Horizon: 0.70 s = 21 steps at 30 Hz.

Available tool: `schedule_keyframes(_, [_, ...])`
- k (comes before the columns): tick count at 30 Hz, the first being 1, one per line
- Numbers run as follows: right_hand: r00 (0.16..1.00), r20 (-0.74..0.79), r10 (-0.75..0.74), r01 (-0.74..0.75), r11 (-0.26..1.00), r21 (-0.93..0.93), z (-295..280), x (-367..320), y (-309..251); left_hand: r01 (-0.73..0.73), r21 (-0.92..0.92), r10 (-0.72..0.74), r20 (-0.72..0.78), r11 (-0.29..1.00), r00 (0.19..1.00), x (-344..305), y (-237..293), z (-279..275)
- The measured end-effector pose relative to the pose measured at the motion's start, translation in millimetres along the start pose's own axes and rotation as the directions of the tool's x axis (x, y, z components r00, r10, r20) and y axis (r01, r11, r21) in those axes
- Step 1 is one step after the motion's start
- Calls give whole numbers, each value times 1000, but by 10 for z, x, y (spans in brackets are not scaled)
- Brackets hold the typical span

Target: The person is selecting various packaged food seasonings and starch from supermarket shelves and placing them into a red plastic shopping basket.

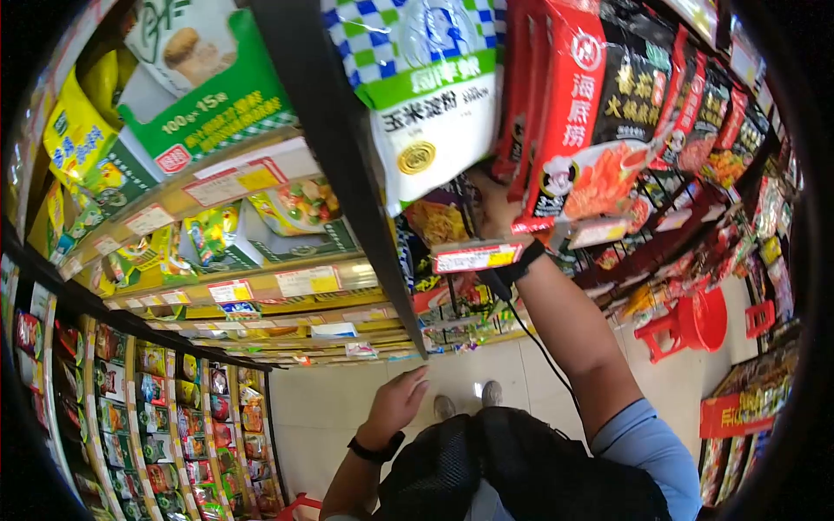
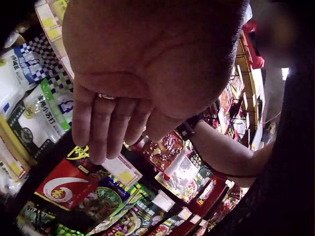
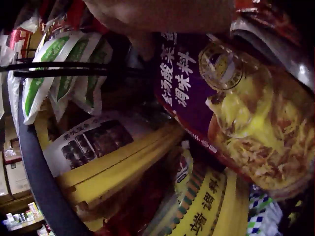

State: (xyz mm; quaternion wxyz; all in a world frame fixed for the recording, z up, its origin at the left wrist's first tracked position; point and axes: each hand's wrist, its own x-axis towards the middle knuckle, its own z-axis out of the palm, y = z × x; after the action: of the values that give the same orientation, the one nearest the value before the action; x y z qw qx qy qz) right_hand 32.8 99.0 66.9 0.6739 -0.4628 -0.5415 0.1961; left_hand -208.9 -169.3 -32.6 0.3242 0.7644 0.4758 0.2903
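Among the hanging packets, my right hand [image 1: 499,211] reaches in behind a price tag [image 1: 478,258], beside a purple packet [image 1: 439,217]. In the right wrist view the hand [image 3: 162,19] lies against or just above the purple packet [image 3: 182,105] with yellow food pictured on it; its fingertips are hidden, so a grip cannot be told. A white and green bag [image 1: 439,130] and red packets [image 1: 573,130] hang around that hand. My left hand [image 1: 398,404] is low over the floor, holding nothing. Its palm [image 2: 152,59] shows with fingers extended in the left wrist view.
A dark shelf post [image 1: 334,139] stands left of the white bag, with shelves of yellow and green packets [image 1: 82,139] beyond it. A red stool [image 1: 699,321] is on the tiled floor at right. A thin black cable [image 1: 546,347] runs along the right forearm.
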Motion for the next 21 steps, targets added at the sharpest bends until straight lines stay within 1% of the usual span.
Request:
schedule_keyframes(2, [1000, 17, -24, 24, 1000, -13, -5, 3, 28, 68, -9, -68, -49, 998, 996, -90, -77, -73])
schedule_keyframes(3, [999, 18, -26, 27, 999, -24, -53, -39, 54, 99, -15, -100, -39, 995, 994, -140, -119, -83])
schedule_keyframes(6, [998, 38, -43, 45, 998, -54, -109, -261, 66, 135, -24, -136, -51, 991, 989, -245, -198, -71])
schedule_keyframes(8, [996, 28, -88, 90, 993, -75, -154, -452, -16, 149, -27, -151, -62, 988, 987, -292, -189, -86])
schedule_keyframes(9, [991, 17, -130, 131, 987, -89, -178, -539, -112, 164, -30, -166, -70, 986, 984, -314, -183, -89])
schedule_keyframes(10, [962, 19, -273, 273, 953, -134, -243, -623, -360, 164, -30, -166, -73, 986, 983, -334, -183, -80])
schedule_keyframes(11, [911, 27, -411, 409, 895, -177, -308, -695, -604, 161, -38, -163, -71, 986, 984, -350, -184, -63])
schedule_keyframes(13, [889, 49, -455, 457, 876, -155, -302, -723, -643, 159, -43, -161, -71, 986, 984, -352, -195, -38])
schedule_keyframes(14, [877, 60, -476, 480, 865, -144, -300, -736, -662, 135, -32, -137, -68, 990, 988, -348, -196, -21])
schedule_keyframes(15, [893, 172, -417, 446, 873, -196, -290, -677, -622, 109, -12, -110, -62, 994, 992, -356, -191, -37])
schedule_keyframes(16, [890, 233, -392, 440, 871, -217, -282, -616, -420, 108, -2, -108, -61, 994, 992, -376, -166, -45])
schedule_keyframes(18, [873, 353, -337, 437, 862, -258, -266, -499, -27, 160, -32, -161, -26, 987, 987, -390, -117, -8])
schedule_keyframes(19, [875, 353, -332, 431, 867, -251, -254, -475, 35, 158, -29, -159, -28, 987, 987, -398, -124, -7])
schedule_keyframes(21, [878, 354, -324, 419, 877, -236, -219, -438, 120, 109, 24, -109, -22, 994, 994, -418, -165, -8])
